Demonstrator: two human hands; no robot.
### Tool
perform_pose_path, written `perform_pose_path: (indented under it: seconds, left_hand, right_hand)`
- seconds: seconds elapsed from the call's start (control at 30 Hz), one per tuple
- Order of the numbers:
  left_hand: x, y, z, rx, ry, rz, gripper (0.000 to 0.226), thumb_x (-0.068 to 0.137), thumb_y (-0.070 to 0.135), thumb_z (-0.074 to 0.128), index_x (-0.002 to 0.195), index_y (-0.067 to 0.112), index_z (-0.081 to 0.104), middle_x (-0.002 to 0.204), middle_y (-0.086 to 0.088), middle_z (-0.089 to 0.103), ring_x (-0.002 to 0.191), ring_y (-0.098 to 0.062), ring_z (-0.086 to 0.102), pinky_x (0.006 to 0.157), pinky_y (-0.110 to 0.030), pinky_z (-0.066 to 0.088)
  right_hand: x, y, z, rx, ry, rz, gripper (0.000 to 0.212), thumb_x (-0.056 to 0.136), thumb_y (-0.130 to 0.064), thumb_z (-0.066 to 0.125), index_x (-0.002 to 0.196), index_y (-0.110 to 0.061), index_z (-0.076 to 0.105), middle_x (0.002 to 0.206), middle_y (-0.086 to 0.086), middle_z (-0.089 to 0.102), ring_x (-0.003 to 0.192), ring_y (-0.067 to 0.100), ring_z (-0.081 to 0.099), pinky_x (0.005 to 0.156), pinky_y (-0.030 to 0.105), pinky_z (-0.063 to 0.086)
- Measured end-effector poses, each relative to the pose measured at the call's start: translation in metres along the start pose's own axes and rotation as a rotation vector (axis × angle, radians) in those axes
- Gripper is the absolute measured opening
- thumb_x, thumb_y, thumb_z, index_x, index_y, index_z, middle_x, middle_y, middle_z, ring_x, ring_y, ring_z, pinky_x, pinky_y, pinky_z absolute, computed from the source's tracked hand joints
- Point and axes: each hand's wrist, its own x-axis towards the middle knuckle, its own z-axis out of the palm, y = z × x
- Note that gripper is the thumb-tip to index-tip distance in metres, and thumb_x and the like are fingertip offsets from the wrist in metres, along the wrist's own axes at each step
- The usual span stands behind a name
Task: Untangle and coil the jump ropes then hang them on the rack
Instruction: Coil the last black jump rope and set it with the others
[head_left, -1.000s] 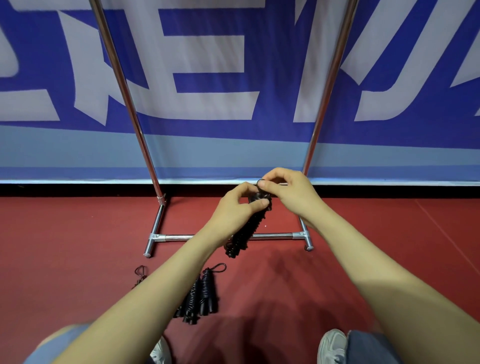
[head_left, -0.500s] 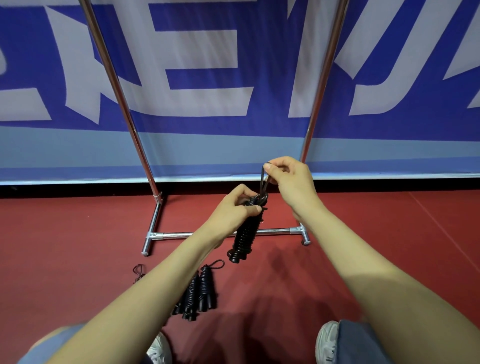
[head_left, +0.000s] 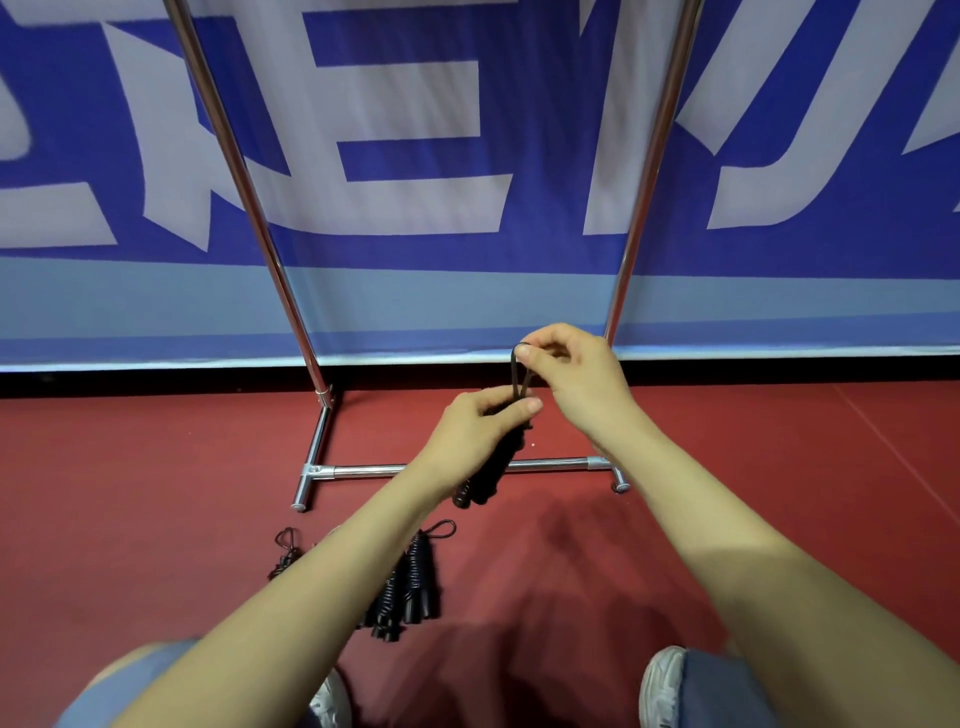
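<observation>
Jump rope bundle (head_left: 485, 470) hangs half hidden in my left hand's (head_left: 480, 431) grip before the rack (head_left: 447, 470); my right hand (head_left: 576, 374) pinches its loop (head_left: 521, 374). Two more bundles (head_left: 410, 577) lie on the floor (head_left: 156, 493), partly behind my forearm (head_left: 311, 597).

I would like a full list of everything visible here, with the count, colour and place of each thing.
held jump rope: one, black, coiled, in the air before the rack's base
coiled bundle: one, black, on the floor, partly behind the left forearm
small tangle: one, black, on the floor left of the bundle
rack: one, chrome, before the banner
banner: one, blue and white, behind the rack
floor: red
shoes: two, white, bottom edge
left hand: grips the held rope's coil
right hand: pinches its loop
</observation>
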Motion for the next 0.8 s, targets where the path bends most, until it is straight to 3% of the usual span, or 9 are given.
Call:
perform_pose_path:
  seconds: [0.1,0.23,0.43,0.57,0.67,0.73,0.8]
  left_hand:
    - [0.003,-0.003,0.004,-0.061,-0.014,-0.021,0.023,0.091,0.021,0.064,0.102,0.001,0.068,0.078,-0.006,0.057,0.069,-0.017,0.055,0.067,-0.024,0.048]
    - [0.006,-0.009,0.007,-0.130,-0.011,-0.066,0.015,0.091,0.020,0.064,0.098,0.008,0.070,0.076,-0.007,0.058,0.066,-0.014,0.054,0.058,-0.017,0.047]
    - [0.010,-0.025,0.001,-0.097,0.038,-0.039,0.020,0.091,0.020,0.065,0.103,0.005,0.069,0.075,-0.006,0.056,0.060,-0.010,0.052,0.060,-0.018,0.045]
    - [0.006,-0.044,0.010,0.075,0.045,-0.075,0.018,0.088,0.026,0.069,0.099,0.012,0.071,0.070,0.001,0.062,0.062,-0.012,0.055,0.068,-0.026,0.046]
    - [0.004,-0.056,0.007,0.118,0.083,-0.130,0.029,0.083,0.029,0.074,0.109,0.017,0.068,0.093,0.002,0.069,0.083,-0.009,0.061,0.076,-0.021,0.047]
    - [0.004,-0.059,-0.003,0.143,0.080,-0.156,0.041,0.081,0.024,0.076,0.119,0.018,0.061,0.114,0.000,0.066,0.103,-0.012,0.060,0.088,-0.022,0.047]
    - [-0.001,-0.060,-0.018,0.212,0.063,-0.219,0.049,0.083,0.018,0.073,0.128,0.013,0.055,0.122,-0.002,0.058,0.114,-0.016,0.055,0.096,-0.027,0.043]
  right_hand:
    - [-0.003,-0.002,0.002,0.009,0.044,-0.040,0.013,0.090,-0.015,0.065,0.080,-0.023,0.062,0.079,-0.007,0.063,0.080,0.011,0.058,0.076,0.023,0.046]
    - [-0.008,-0.004,0.008,0.057,0.110,-0.079,0.015,0.090,-0.014,0.064,0.080,-0.024,0.062,0.079,-0.010,0.064,0.080,0.009,0.059,0.073,0.018,0.046]
    - [-0.007,-0.002,0.017,0.099,0.102,-0.032,0.011,0.090,-0.013,0.064,0.082,-0.021,0.064,0.080,-0.009,0.064,0.079,0.007,0.058,0.073,0.014,0.045]
    - [0.002,0.005,0.016,-0.035,-0.124,0.082,0.010,0.088,-0.015,0.067,0.081,-0.020,0.063,0.078,-0.006,0.061,0.077,0.010,0.055,0.069,0.017,0.041]
    - [0.001,0.012,0.025,-0.241,-0.208,0.018,0.009,0.088,-0.014,0.066,0.083,-0.019,0.062,0.087,0.003,0.066,0.079,0.014,0.056,0.065,0.015,0.040]
    - [-0.002,0.016,0.032,-0.383,-0.247,-0.032,0.006,0.089,-0.014,0.063,0.085,-0.018,0.063,0.088,0.001,0.064,0.080,0.014,0.054,0.072,0.022,0.042]
    - [-0.003,0.024,0.038,-0.499,-0.297,-0.071,0.005,0.089,-0.015,0.061,0.086,-0.018,0.064,0.086,-0.004,0.057,0.081,0.015,0.053,0.078,0.032,0.044]
